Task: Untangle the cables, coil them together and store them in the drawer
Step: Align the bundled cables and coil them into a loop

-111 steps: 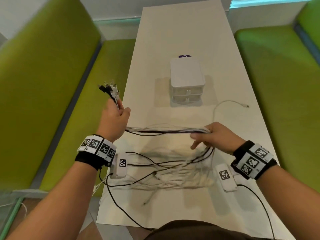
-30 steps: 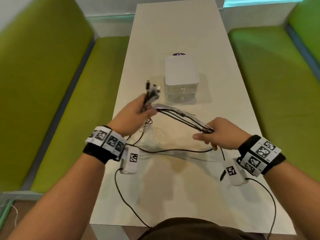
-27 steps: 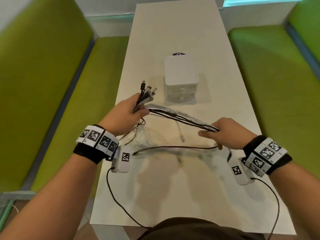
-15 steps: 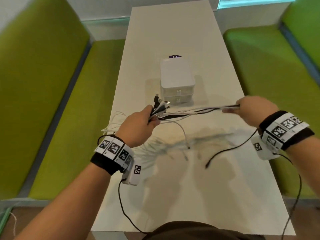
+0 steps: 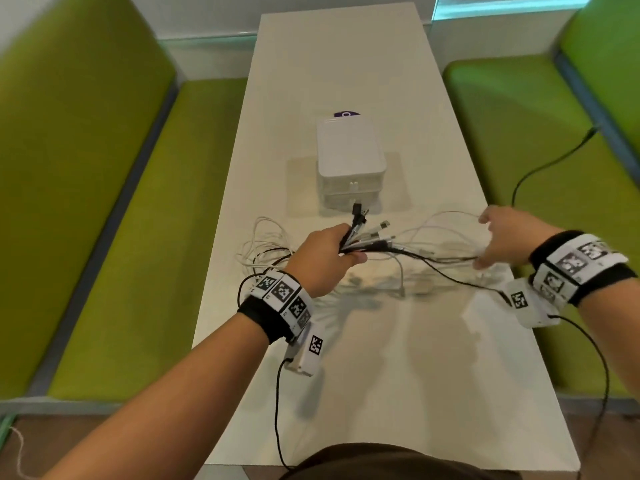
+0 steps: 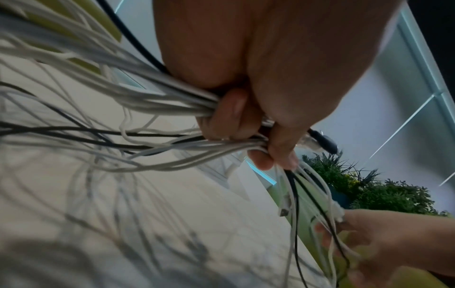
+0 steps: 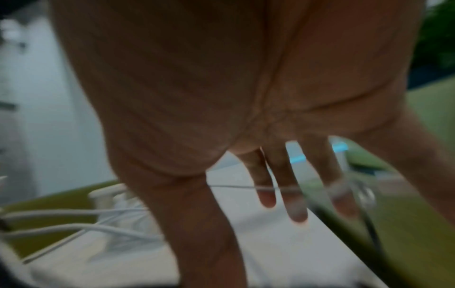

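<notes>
Nearest the person, the left hand grips the cables in a tight fist just behind their plugs, which fan out past the thumb towards the drawer unit. The left wrist view confirms it: fingers curled hard round a thick bunch of white and black leads. Out to the right, the right hand has its fingers spread and loose, the strands running across them rather than pinched; the right wrist view is blurred, but the fingers look straight with a thin white lead across the tips.

To my eye the step is combing the bundle straight before coiling. It would go best if the left fist stays firm at the plugs while the right hand gathers every strand before looping, or the coil will come out ragged.

White slack loops on the table behind the left wrist, and one black lead trails off over the green bench on the right; either may snag. Beyond the hands stands the small white drawer unit, both drawers closed, so one must be opened before anything goes in.
</notes>
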Motion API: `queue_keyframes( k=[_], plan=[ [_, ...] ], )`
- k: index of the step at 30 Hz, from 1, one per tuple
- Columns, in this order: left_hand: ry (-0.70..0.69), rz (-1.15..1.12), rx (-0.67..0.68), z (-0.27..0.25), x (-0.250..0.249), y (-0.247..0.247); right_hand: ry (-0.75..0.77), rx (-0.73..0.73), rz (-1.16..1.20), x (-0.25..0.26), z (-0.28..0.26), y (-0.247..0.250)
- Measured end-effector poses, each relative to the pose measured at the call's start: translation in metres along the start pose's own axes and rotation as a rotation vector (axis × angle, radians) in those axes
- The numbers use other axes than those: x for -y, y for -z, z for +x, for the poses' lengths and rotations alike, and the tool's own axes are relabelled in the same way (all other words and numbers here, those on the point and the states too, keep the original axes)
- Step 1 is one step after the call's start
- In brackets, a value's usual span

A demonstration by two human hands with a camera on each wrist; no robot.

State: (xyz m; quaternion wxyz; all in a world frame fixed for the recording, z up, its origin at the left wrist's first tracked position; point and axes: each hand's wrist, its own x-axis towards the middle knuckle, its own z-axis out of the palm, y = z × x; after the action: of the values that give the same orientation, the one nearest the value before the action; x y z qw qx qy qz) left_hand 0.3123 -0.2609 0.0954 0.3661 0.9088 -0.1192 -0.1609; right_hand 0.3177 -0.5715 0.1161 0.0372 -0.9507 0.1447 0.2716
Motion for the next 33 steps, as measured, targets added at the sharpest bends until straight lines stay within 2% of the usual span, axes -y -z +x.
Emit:
queue_keyframes(
  k=[2, 7, 9, 11, 14, 16, 18, 22, 24, 26, 28, 31, 33],
  plan=[
    [0.01, 0.018, 0.014, -0.001, 0.001, -0.001, 0.079, 0.008, -0.086, 0.021, -0.007, -0.007],
    [-0.003, -0.002, 0.009, -0.002, 0.004, 0.002, 0.264, -0.186, -0.27, 0.072, -0.035, -0.009],
    [-0.011, -0.043, -0.003, -0.004, 0.006, 0.004, 0.439, -0.173, -0.205, 0.09, -0.041, -0.011],
    [-0.028, -0.135, -0.003, -0.005, 0.008, 0.006, 0.603, -0.104, -0.042, 0.108, -0.04, -0.02],
    [-0.057, -0.271, -0.045, -0.009, 0.012, 0.009, 0.679, -0.086, 0.179, 0.123, -0.033, -0.041],
    [-0.047, -0.277, -0.133, -0.013, 0.016, 0.02, 0.663, -0.061, 0.227, 0.118, -0.029, -0.049],
    [-0.01, -0.246, -0.227, -0.018, 0.024, 0.039, 0.582, -0.018, 0.169, 0.1, -0.023, -0.049],
    [0.059, -0.21, -0.339, -0.031, 0.054, 0.077, 0.216, 0.022, -0.187, 0.048, -0.001, -0.048],
    [0.078, -0.295, -0.344, -0.037, 0.065, 0.087, 0.083, -0.025, -0.268, 0.03, 0.005, -0.044],
    [0.069, -0.446, -0.358, -0.043, 0.068, 0.091, 0.016, -0.037, -0.313, 0.028, 0.004, -0.035],
    [0.049, -0.542, -0.352, -0.046, 0.066, 0.09, 0.096, -0.05, -0.294, 0.041, 0.0, -0.029],
    [0.021, -0.572, -0.341, -0.046, 0.06, 0.087, 0.378, -0.075, -0.149, 0.078, -0.008, -0.037],
    [0.025, -0.555, -0.357, -0.045, 0.06, 0.085, 0.42, -0.065, -0.058, 0.101, -0.007, -0.052]
  ],
)
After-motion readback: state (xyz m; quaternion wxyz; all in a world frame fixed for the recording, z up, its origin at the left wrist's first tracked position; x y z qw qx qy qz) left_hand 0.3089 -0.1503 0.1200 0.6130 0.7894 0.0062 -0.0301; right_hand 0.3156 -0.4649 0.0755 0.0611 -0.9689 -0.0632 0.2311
